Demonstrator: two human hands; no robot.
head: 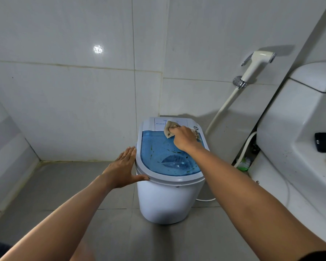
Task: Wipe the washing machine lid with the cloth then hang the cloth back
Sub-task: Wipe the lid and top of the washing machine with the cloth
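- Right hand [184, 139] is gripping a crumpled beige cloth [169, 129] — pressing it against the far edge of the translucent blue washing machine lid [166, 157].
- Left hand [123, 167] — fingers straight — is resting flat against the lid's white rim.

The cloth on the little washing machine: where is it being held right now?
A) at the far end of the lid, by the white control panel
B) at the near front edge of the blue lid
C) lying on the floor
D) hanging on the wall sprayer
A: the right hand grips the cloth at the far end of the blue lid, overlapping the white control panel.
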